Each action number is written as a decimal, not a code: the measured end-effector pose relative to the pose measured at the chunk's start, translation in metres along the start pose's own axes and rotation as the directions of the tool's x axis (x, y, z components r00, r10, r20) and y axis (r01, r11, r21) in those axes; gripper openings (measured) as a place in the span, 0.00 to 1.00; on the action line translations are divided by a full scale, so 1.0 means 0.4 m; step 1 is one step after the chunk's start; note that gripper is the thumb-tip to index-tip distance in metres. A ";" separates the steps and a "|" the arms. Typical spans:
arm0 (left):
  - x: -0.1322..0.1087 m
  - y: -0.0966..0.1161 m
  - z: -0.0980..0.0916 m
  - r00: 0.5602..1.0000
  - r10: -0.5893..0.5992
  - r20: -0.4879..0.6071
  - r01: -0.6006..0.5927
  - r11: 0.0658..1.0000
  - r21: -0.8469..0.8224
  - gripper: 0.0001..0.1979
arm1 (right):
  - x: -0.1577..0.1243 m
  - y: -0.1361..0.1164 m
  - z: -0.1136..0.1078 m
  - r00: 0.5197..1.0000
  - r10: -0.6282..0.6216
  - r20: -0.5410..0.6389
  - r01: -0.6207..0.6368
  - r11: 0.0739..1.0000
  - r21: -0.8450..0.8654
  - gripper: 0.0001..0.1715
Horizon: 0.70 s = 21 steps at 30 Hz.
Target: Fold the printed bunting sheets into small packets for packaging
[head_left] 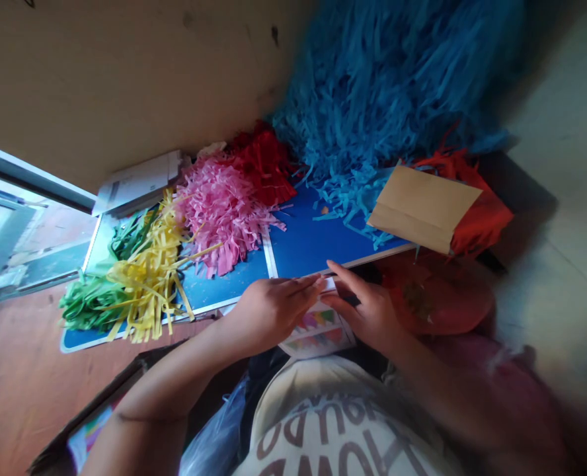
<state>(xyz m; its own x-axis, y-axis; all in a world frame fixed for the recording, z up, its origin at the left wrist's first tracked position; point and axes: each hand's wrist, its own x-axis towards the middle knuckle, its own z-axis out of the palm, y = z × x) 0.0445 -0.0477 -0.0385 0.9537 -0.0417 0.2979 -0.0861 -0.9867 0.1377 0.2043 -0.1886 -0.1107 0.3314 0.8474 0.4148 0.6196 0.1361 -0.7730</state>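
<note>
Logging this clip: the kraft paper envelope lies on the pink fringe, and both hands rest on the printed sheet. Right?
No: the head view shows the kraft paper envelope on the orange-red paper fringe. The left hand and right hand do rest on the printed sheet.

A printed paper sheet point(318, 327) lies beneath the left hand point(273, 314) and right hand point(365, 311), at the near edge of a board point(318, 238) — paper fringe bundles point(224, 218) lie along the board, a folded paper envelope point(422, 208) toward its right end — a larger fringe heap point(373, 99) behind, a stack of papers point(137, 182) beyond the left bundles
</note>
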 end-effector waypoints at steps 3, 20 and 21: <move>-0.025 0.004 0.015 0.995 -0.073 -0.070 0.074 0.997 0.011 0.15 | -0.005 0.004 -0.001 0.996 -0.059 -0.070 0.060 0.998 0.002 0.19; -0.110 -0.010 0.108 0.856 -0.256 -0.448 0.017 0.882 -0.471 0.10 | 0.009 -0.016 -0.044 0.988 -0.106 -0.113 0.107 0.994 0.003 0.05; -0.109 -0.011 0.109 0.861 -0.239 -0.450 0.011 0.891 -0.454 0.10 | 0.009 -0.018 -0.048 0.989 -0.112 -0.099 0.113 0.994 0.002 0.05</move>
<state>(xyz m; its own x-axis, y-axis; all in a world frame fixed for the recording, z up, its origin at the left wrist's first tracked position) 0.0157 -0.0485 -0.0932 0.7117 0.2710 0.6481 -0.1977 -0.8081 0.5550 0.2147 -0.1963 -0.0943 0.3288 0.7717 0.5444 0.6519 0.2316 -0.7221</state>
